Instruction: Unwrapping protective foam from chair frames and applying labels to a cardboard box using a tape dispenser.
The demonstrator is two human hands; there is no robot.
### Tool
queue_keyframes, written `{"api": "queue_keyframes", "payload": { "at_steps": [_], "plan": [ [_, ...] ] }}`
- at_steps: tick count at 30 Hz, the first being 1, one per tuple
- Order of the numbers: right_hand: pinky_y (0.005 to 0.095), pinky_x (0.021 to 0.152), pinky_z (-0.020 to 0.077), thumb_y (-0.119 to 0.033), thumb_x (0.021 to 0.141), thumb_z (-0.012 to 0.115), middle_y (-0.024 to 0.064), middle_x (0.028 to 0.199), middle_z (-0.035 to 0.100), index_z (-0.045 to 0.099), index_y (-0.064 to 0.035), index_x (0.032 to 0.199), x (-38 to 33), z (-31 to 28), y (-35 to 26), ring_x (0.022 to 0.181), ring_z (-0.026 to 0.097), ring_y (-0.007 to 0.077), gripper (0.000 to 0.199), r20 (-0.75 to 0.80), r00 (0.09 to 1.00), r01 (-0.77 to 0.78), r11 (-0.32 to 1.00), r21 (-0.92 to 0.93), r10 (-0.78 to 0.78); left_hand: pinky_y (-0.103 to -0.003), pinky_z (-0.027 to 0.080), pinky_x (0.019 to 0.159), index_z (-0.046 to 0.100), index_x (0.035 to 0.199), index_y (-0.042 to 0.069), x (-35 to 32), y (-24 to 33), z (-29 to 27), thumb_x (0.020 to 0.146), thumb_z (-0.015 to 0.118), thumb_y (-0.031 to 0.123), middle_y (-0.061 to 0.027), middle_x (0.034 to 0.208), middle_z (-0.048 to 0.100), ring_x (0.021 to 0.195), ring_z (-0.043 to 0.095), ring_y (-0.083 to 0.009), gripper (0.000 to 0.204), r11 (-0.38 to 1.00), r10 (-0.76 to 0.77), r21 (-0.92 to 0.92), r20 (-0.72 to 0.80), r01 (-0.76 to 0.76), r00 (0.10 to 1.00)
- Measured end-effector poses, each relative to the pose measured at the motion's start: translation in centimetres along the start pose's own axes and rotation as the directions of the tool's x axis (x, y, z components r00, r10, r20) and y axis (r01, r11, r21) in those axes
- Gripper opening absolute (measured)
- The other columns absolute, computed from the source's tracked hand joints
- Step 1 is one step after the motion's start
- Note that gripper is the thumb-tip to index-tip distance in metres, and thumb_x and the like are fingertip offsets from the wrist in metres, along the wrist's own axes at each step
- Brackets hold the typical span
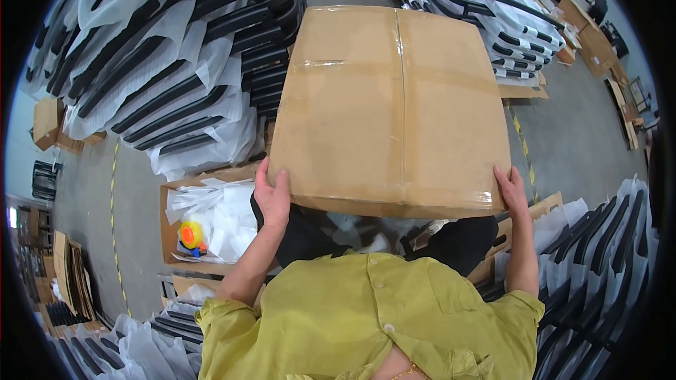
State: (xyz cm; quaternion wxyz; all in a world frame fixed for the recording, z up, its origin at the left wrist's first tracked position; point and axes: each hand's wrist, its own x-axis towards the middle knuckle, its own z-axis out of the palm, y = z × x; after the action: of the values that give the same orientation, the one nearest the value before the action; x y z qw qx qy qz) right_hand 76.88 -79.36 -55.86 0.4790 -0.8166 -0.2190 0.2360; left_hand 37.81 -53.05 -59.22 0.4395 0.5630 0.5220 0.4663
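Observation:
A large brown cardboard box (345,112), closed and taped along its middle seam, lies flat in front of me above my knees. At its near left corner, my left hand (273,193) grips the side with the thumb along the edge. My right hand (511,190) holds the opposite side near the right corner, fingers bent over the edge. Both palms press inward against the box. What bears the box from below is hidden.
An open carton (169,229) of white foam sheets and a yellow-orange tape dispenser (190,235) stands at my left. Stacked black frames wrapped in white foam (176,91) rise far left, with more frames (493,21) far right and others (598,260) near right.

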Motion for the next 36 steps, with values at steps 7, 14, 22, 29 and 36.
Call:
{"api": "queue_keyframes", "payload": {
  "at_steps": [7, 14, 22, 29, 36],
  "plan": [
    [0.0314, 0.072, 0.0443, -0.021, 0.082, 0.052, 0.0128, 0.092, 0.054, 0.044, 0.0032, 0.098, -8.4, 4.4, 1.4, 0.082, 0.052, 0.0170, 0.030, -0.064, 0.996, -0.049, 0.996, 0.070, 0.054, -0.034, 0.036, 0.088, 0.048, 0.110, -0.001, 14.3, 0.0, 5.1, 0.076, 0.055, 0.029, -0.0180, 0.110, 0.051, 0.102, 0.049, -0.0295, 0.046, 0.957, 0.123, 0.221, 0.276, -0.187, 0.953],
    [0.0249, 0.060, 0.0446, -0.030, 0.082, 0.054, 0.0063, 0.073, 0.060, 0.055, 0.0039, 0.094, -12.7, 4.8, -4.1, 0.064, 0.056, 0.0127, 0.036, 0.444, 0.877, -0.224, 0.974, 0.037, 0.184, -0.036, 0.019, 0.101, 0.024, 0.126, -0.007, 20.9, 0.9, 4.6, 0.077, 0.054, 0.042, -0.0237, 0.132, 0.025, 0.123, 0.025, -0.0318, 0.076, 0.917, 0.274, 0.304, -0.005, -0.260, 0.962],
    [0.0382, 0.073, 0.0433, -0.031, 0.081, 0.051, 0.0165, 0.091, 0.059, 0.053, -0.0001, 0.101, 13.7, -5.6, -3.0, 0.085, 0.055, 0.0316, 0.037, -0.111, 0.796, 0.352, 0.604, -0.715, -0.595, -0.032, 0.027, 0.098, 0.028, 0.126, -0.004, -2.6, 0.3, 1.9, 0.084, 0.050, 0.029, -0.0178, 0.128, 0.035, 0.118, 0.035, -0.0246, 0.058, 0.973, -0.231, 0.052, 0.321, 0.226, 0.918],
    [0.0484, 0.088, 0.0341, -0.047, 0.083, 0.039, 0.0138, 0.126, 0.037, 0.037, -0.0068, 0.122, 27.8, -5.8, -3.2, 0.116, 0.036, 0.0299, 0.056, -0.351, 0.826, -0.081, 0.523, -0.849, -0.442, -0.031, 0.020, 0.101, 0.014, 0.131, -0.003, -11.7, 1.0, 4.9, 0.086, 0.050, 0.025, -0.0164, 0.136, 0.021, 0.126, 0.019, -0.0210, 0.065, 0.933, -0.168, -0.154, 0.614, 0.325, 0.771],
    [0.0442, 0.089, 0.0341, -0.057, 0.083, 0.024, 0.0208, 0.113, 0.048, 0.048, -0.0041, 0.113, 27.0, -5.1, -5.8, 0.108, 0.044, 0.0361, 0.066, -0.066, 0.995, -0.002, 0.671, -0.741, -0.071, -0.029, 0.006, 0.103, 0.005, 0.133, -0.001, -13.8, -0.1, 5.5, 0.086, 0.049, 0.020, -0.0124, 0.140, 0.006, 0.129, 0.000, -0.0177, 0.068, 0.947, -0.074, -0.165, 0.724, 0.276, 0.686]
  ]
}}
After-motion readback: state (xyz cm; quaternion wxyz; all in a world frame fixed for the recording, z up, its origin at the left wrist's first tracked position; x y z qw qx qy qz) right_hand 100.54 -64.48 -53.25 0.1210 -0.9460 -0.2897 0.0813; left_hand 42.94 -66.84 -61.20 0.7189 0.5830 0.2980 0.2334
